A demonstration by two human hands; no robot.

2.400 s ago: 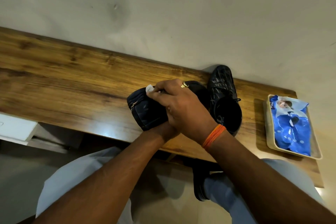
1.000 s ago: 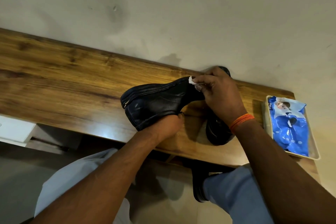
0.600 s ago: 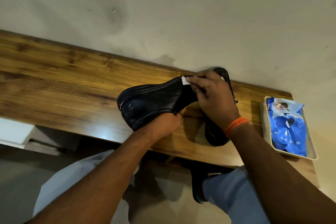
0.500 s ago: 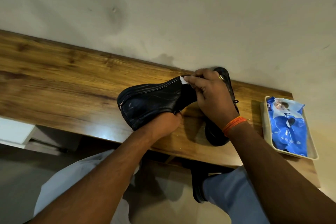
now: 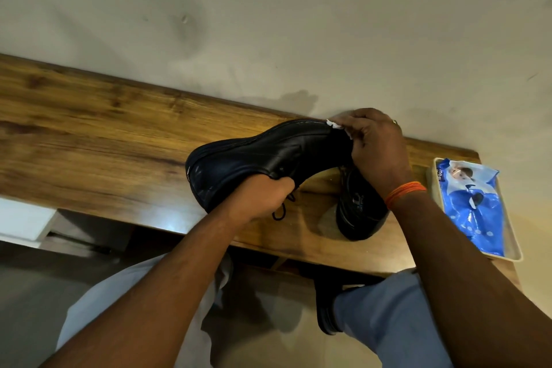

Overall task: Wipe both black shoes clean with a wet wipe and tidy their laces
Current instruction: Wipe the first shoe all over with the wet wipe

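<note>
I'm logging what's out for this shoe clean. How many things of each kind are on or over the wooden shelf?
Black shoes: 2, one held up, one resting on the shelf
Wet wipe in the right hand: 1
Blue wipes pack: 1
Tray under the pack: 1
Total: 5

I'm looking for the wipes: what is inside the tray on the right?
The tray holds a blue wipes pack that fills most of it. Whatever lies under the pack is covered.
</note>
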